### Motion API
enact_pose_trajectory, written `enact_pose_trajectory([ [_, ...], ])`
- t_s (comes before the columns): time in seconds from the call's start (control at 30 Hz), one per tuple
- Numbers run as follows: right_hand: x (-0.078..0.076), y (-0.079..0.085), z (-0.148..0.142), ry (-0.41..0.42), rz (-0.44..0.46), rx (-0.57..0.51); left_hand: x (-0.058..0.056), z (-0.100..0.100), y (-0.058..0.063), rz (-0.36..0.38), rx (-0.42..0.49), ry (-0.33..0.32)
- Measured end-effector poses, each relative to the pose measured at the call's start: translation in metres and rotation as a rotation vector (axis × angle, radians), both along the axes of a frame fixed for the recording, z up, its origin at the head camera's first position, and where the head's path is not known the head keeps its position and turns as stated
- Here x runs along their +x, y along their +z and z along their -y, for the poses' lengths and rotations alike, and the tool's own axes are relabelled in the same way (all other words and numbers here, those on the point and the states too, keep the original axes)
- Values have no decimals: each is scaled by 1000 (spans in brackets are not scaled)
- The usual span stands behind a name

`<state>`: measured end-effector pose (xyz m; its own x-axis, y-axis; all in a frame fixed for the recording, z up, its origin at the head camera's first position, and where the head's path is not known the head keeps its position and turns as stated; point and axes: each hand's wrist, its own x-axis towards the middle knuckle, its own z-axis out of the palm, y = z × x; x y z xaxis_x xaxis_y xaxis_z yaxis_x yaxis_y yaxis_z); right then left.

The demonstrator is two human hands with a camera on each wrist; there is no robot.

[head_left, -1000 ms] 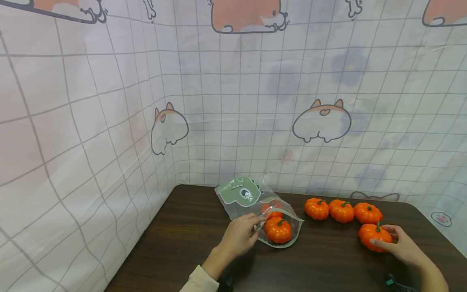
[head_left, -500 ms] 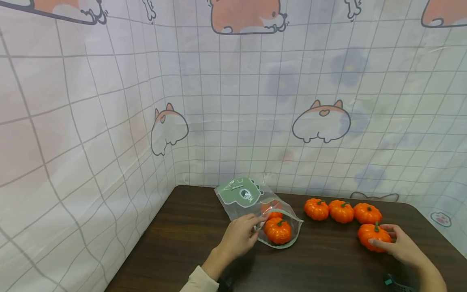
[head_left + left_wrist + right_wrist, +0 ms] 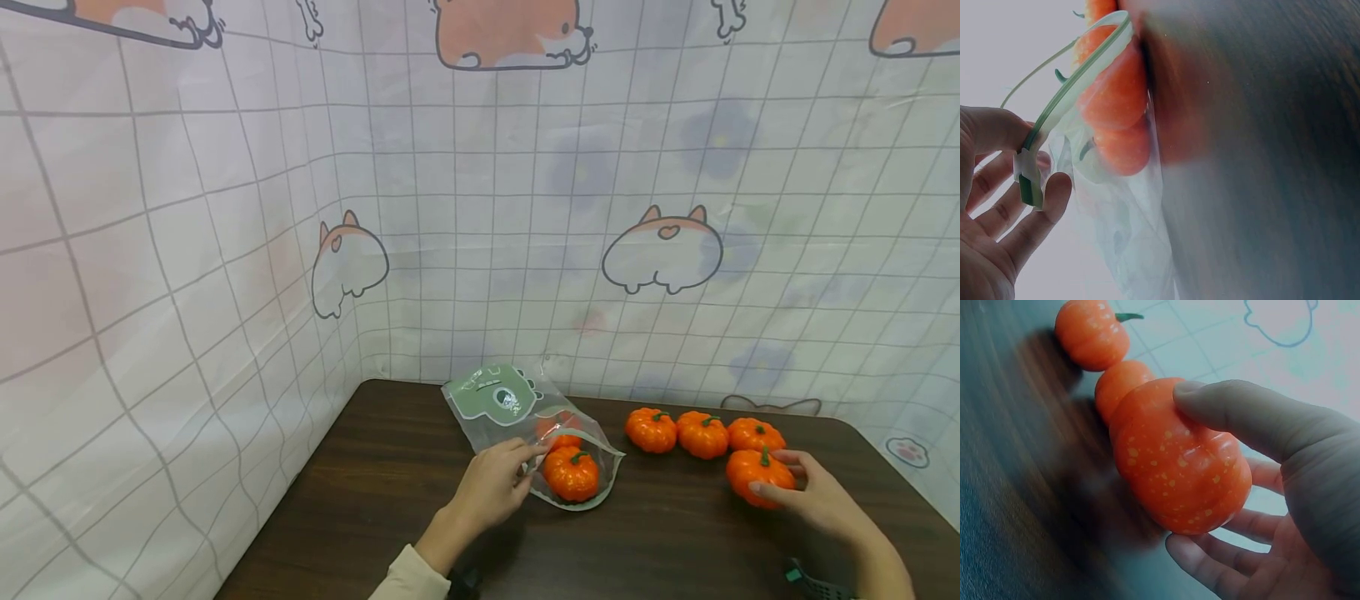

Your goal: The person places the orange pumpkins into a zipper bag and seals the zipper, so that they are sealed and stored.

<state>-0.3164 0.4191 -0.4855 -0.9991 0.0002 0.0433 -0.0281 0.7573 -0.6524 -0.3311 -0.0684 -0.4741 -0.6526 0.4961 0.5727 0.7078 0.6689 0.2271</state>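
Observation:
My left hand (image 3: 491, 483) pinches the rim of a clear zip bag (image 3: 495, 437) with a green dinosaur print, at the white slider seen in the left wrist view. The bag lies on the table with its mouth held apart toward the front right. One orange toy pumpkin (image 3: 572, 475) sits at the mouth, and another pumpkin (image 3: 558, 427) lies deeper inside. On the right, my right hand (image 3: 813, 492) grips a pumpkin (image 3: 759, 477) between thumb and fingers, its green stem pointing up. Yellow specks dot this pumpkin (image 3: 1179, 462) in the right wrist view.
Three more pumpkins stand in a row near the table's back edge: a left one (image 3: 651, 430), a middle one (image 3: 702, 434) and a right one (image 3: 756, 437). The dark wooden table (image 3: 660, 542) meets a grid-patterned curtain (image 3: 487, 208) behind and to the left.
My right hand has moved slightly left and back with its pumpkin, which now stands closer to the back row. The left hand and the bag have stayed in place.

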Motion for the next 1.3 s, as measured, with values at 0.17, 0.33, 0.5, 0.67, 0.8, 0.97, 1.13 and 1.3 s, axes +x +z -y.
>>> enact_pose_trajectory([
  [0.17, 1, 5, 7, 9, 5, -28, 0, 0, 0, 0, 1, -5],
  [0.33, 2, 14, 15, 32, 9, -58, -1, 0, 0, 5, 3, -4],
  [0.5, 2, 21, 28, 61, -22, -32, -1, 0, -1, 2, 7, -5],
  [0.67, 2, 28, 43, 91, -44, 5, -1, 1, 0, 1, 4, 1],
  [0.8, 3, 33, 55, 126, -79, 1, 0, 1, 1, 9, 6, 1],
  [0.97, 4, 41, 74, 168, -87, -16, -1, 1, 1, 14, 10, 3],
  [1.13, 5, 49, 95, 213, -101, -34, -1, 1, 1, 12, 11, 11],
  [1.3, 7, 54, 110, 280, -102, -108, 0, 1, 1, 18, 14, 19],
])
